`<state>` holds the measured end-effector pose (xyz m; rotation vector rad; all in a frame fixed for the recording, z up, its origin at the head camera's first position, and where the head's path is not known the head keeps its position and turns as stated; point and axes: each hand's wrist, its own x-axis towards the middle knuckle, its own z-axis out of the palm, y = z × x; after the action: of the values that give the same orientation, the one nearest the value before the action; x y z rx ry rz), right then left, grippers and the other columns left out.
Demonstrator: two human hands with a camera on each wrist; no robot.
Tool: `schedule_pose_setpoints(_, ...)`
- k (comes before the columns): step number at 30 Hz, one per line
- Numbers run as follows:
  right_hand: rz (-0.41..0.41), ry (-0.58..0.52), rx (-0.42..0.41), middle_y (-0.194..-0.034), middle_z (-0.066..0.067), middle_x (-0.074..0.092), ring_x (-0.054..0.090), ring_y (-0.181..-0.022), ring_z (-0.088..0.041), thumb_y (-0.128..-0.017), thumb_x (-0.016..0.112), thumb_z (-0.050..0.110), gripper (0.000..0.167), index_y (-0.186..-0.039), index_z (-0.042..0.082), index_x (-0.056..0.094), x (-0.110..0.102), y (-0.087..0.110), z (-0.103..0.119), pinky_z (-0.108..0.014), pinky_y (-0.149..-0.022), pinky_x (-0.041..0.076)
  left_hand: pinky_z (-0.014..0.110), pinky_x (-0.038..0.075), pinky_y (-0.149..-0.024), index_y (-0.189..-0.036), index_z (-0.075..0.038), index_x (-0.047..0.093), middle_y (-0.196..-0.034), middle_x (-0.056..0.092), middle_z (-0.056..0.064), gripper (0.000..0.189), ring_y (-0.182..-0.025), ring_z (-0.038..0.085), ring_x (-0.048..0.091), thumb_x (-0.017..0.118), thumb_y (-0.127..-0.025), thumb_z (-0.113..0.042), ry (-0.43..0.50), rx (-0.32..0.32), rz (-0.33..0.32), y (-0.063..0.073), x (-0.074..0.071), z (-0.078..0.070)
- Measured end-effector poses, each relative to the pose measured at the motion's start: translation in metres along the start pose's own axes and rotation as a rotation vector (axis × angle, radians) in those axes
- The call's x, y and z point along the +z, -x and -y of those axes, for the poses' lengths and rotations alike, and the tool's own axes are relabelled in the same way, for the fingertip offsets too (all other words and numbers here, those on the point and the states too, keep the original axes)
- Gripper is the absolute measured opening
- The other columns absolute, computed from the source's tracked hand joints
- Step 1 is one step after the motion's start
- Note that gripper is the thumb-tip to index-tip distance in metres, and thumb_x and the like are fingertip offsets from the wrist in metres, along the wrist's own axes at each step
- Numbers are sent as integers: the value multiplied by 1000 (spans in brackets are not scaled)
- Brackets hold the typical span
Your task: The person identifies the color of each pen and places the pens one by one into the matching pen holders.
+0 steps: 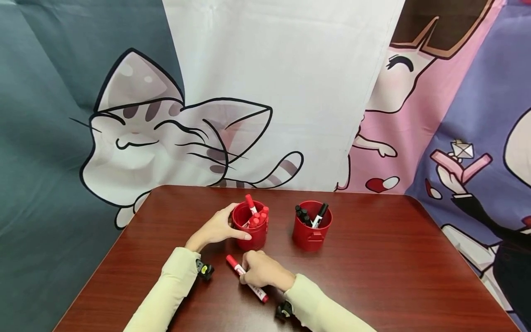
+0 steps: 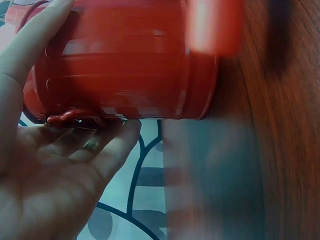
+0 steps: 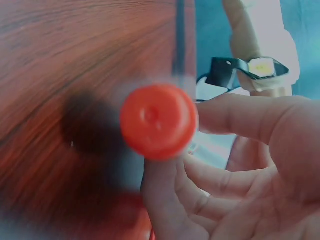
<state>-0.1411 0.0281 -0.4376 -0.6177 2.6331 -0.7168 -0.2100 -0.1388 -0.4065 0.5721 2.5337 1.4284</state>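
Observation:
My left hand point(image 1: 217, 228) holds the side of a red bucket point(image 1: 254, 240), its thumb across the near side. In the left wrist view, fingers point(image 2: 112, 155) touch the bucket wall beside a small handle. Several red-capped markers point(image 1: 258, 219) stand inside. Just in front of that bucket, my right hand point(image 1: 265, 271) pinches a red whiteboard marker point(image 1: 258, 292) around its middle, slanting over the table. Its round red end point(image 3: 157, 122) faces the right wrist camera. Whether the marker touches the table I cannot tell.
A second red bucket point(image 1: 309, 240) with several black markers point(image 1: 319, 216) stands to the right. Both are on a brown wood-grain table point(image 1: 386, 258). Behind its far edge hangs a cloth backdrop point(image 1: 286, 60) with cartoon figures.

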Motion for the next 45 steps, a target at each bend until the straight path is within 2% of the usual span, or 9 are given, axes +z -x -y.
schedule_pose_setpoints(4, 17, -64, 15, -60, 6, 53, 49, -55, -9, -69, 73, 17, 18, -69, 17, 55, -9, 8, -7, -25, -48, 41, 39, 49, -87, -134, -9, 39, -126, 52, 11, 81, -113, 27, 49, 82, -66, -23, 13, 2, -14, -3, 2, 10)
schedule_pose_setpoints(12, 100, -474, -45, -67, -4, 63, 57, -57, -13, -75, 63, 1, 12, -83, 5, 56, -40, 19, -18, -33, -51, 53, 34, 51, -84, -131, -22, 41, -123, 52, -3, 82, -111, 17, 50, 83, -62, -37, 10, 5, -45, -11, 5, 37)
schedule_pose_setpoints(17, 184, -485, -168, -69, -3, 62, 57, -59, -12, -77, 61, 2, 12, -87, 6, 57, -61, 25, -20, -31, -55, 53, 33, 51, -83, -130, -23, 42, -122, 53, -4, 83, -109, 17, 50, 83, -60, -40, 5, 19, -54, -10, 5, 41)
schedule_pose_setpoints(20, 186, -479, -239, -72, -2, 61, 57, -62, -11, -78, 62, 5, 13, -90, 8, 58, -68, 27, -19, -27, -57, 52, 32, 50, -84, -130, -22, 43, -122, 54, -4, 81, -107, 16, 51, 83, -61, -39, -20, 43, -60, -10, 5, 43)
schedule_pose_setpoints(25, 37, -487, -326, -80, -6, 61, 58, -71, -15, -80, 64, 4, 16, -94, 6, 57, -78, 32, -7, -27, -64, 53, 35, 49, -86, -129, -19, 44, -121, 56, 1, 74, -104, 18, 54, 81, -66, -30, -14, 85, -48, -11, 5, 45)
schedule_pose_setpoints(31, -141, -506, -392, -84, -12, 60, 58, -77, -25, -81, 65, 0, 18, -96, 0, 56, -92, 43, 13, -31, -70, 53, 36, 50, -86, -131, -19, 42, -122, 55, 1, 76, -107, 20, 53, 82, -66, -29, 57, 62, -35, -12, 6, 42)
schedule_pose_setpoints(36, -356, -563, -460, -88, -15, 62, 60, -80, -25, -81, 65, -1, 19, -97, -2, 54, -95, 40, 18, -34, -72, 54, 35, 49, -87, -129, -24, 43, -119, 56, -4, 78, -107, 17, 53, 83, -63, -37, 77, 41, -32, -12, 8, 43)
schedule_pose_setpoints(40, -505, -631, -495, -88, -16, 62, 60, -82, -26, -81, 65, -2, 21, -98, -3, 53, -98, 33, 21, -37, -75, 54, 39, 48, -89, -131, -20, 41, -122, 55, 1, 80, -108, 20, 54, 83, -65, -31, 95, 52, -29, -10, 7, 41)
schedule_pose_setpoints(45, -617, -705, -531, -89, -20, 62, 60, -80, -32, -80, 65, -4, 22, -99, -5, 54, -105, 23, 23, -42, -74, 54, 41, 47, -90, -136, -7, 36, -128, 51, 11, 79, -113, 27, 51, 79, -71, -21, 96, 49, 9, -1, 1, 18)
